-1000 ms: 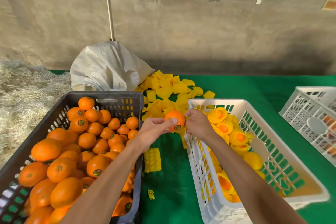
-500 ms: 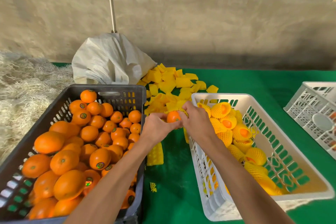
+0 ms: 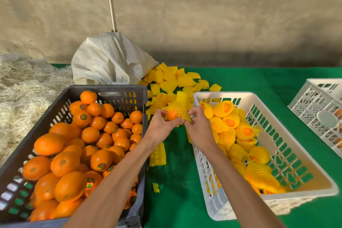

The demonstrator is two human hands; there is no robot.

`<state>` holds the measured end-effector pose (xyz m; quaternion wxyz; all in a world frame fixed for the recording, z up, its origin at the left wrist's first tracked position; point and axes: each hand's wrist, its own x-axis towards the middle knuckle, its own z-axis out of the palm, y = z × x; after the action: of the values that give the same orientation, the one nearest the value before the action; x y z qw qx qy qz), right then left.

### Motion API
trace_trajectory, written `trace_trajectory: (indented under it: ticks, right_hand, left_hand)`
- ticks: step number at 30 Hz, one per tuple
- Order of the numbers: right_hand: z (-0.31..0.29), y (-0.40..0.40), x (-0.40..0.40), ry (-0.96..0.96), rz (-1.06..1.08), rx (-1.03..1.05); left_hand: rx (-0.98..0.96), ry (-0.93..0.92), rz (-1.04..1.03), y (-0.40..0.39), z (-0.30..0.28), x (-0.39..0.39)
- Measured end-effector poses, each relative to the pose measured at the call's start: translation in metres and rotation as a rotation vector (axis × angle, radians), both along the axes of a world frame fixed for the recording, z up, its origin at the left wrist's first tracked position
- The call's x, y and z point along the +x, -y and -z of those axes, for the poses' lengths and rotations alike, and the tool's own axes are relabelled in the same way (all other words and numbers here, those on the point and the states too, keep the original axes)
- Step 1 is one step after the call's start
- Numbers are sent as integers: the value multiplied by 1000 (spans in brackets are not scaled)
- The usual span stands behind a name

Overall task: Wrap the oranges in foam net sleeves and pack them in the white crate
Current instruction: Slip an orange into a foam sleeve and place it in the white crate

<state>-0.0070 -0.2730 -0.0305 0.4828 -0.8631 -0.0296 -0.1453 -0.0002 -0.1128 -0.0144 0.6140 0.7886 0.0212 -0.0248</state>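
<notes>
Between the two crates I hold one orange point(image 3: 171, 115) half covered by a yellow foam net sleeve point(image 3: 180, 105). My left hand point(image 3: 161, 126) pinches the orange's bare left end. My right hand point(image 3: 199, 127) pinches the sleeve's right edge. The sleeve's free end sticks up above the fruit. The white crate point(image 3: 305, 168) on the right holds several wrapped oranges point(image 3: 229, 122). The dark crate point(image 3: 114, 94) on the left is full of bare oranges point(image 3: 88, 129).
A pile of flat yellow sleeves point(image 3: 172, 79) lies behind the crates by a white sack point(image 3: 109, 61). Loose sleeves point(image 3: 157, 153) lie on the green cloth point(image 3: 175, 181) between the crates. A second white crate point(image 3: 322, 109) sits far right; straw point(image 3: 24, 87) lies left.
The bare orange held a second ago now sits partly inside a yellow sleeve. Both hands have drawn the sleeve over it, and its loose end now stands up.
</notes>
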Motion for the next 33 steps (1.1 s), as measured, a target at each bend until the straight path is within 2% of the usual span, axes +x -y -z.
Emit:
trace_trajectory:
  ticks: [2, 4, 8, 12, 15, 18, 21, 22, 25, 27, 30, 33]
  right_hand:
    - [2, 0, 2, -37, 12, 75]
    - [1, 0, 4, -32, 11, 41]
    - [-3, -3, 0, 63, 45, -95]
    - [-6, -9, -8, 77, 25, -244]
    - [-12, -17, -14, 80, 43, -252]
    - [-17, -32, -20, 154, 107, -353]
    - [-21, -42, -24, 171, 160, -385]
    - [-22, -44, -24, 159, 174, -375]
    - [-23, -45, -23, 97, 207, -341]
    - [-21, -42, -21, 111, 191, -367]
    - [-20, -31, -15, 136, 143, -442]
    - [-22, -25, -13, 120, 112, -431]
  left_hand:
    - [-34, -14, 30, -1, 2, 2]
    - [-59, -17, 36, -1, 3, 2]
    - [-359, -43, 20, 1, 2, 3]
    - [-296, -45, 65, 2, 4, 7]
    - [-287, -9, -45, 1, 3, 10]
    - [-228, 23, -159, -1, 5, 10]
    - [-209, 127, -152, -1, 12, 12]
    - [-241, 113, -110, -1, 12, 13]
    - [-453, -82, 32, 1, 8, 12]
    - [-519, -122, 64, 1, 7, 11]
    - [-388, -62, 18, 0, 5, 10]
    - [-252, -15, -33, 1, 5, 8]
